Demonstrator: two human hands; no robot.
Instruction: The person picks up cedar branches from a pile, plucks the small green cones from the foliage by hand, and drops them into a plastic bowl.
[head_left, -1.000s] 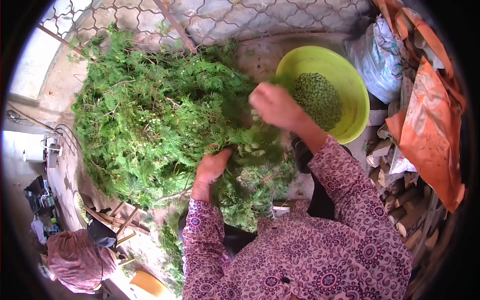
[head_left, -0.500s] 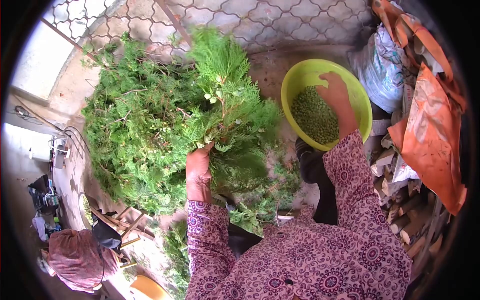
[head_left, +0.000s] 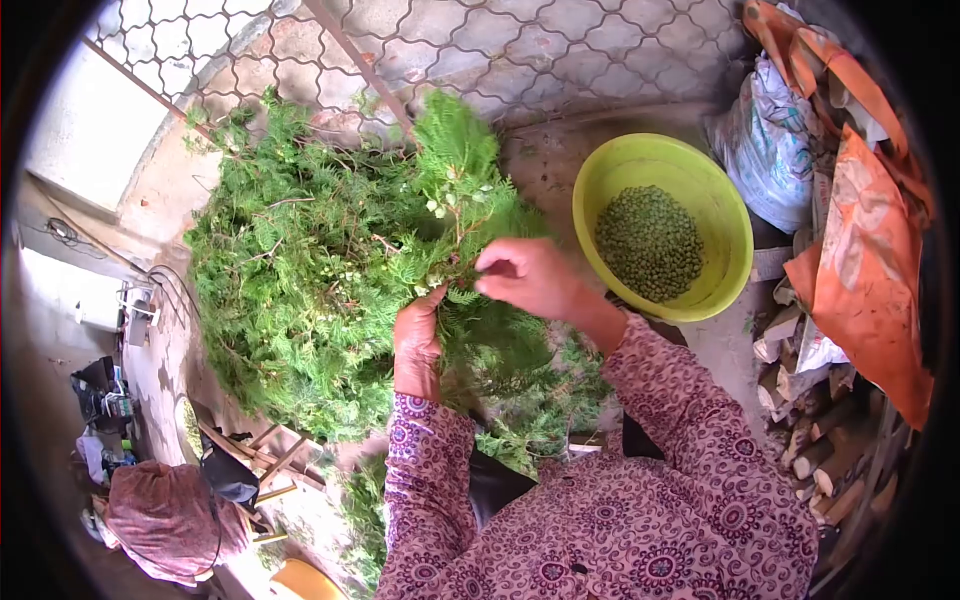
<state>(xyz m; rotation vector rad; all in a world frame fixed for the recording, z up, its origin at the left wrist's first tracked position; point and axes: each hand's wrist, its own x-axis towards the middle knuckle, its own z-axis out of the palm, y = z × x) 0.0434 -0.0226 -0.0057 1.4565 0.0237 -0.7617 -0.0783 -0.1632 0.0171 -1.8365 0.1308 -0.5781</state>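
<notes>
My left hand point(head_left: 418, 335) is closed round the stem of a leafy green branch point(head_left: 455, 150) that carries pale green cones. Close to its right, my right hand point(head_left: 530, 280) reaches in at the branch with thumb and fingers curled and a gap between them; nothing shows in it. Left of the hands lies a big heap of green branches point(head_left: 290, 300). To the right stands a yellow-green basin point(head_left: 715, 180), with many small green cones point(head_left: 650, 243) in its bottom.
Wire mesh point(head_left: 520, 50) runs along the back. A white sack point(head_left: 765, 150) and orange sheeting point(head_left: 870, 270) are at the right, above stacked firewood point(head_left: 825, 450). Loose sprigs point(head_left: 540, 410) lie near my legs. A cloth-covered seat point(head_left: 165, 515) stands lower left.
My right hand has moved left out of the basin to the branch by my left hand. The whole view has shifted slightly. My left hand still grips the branch.
</notes>
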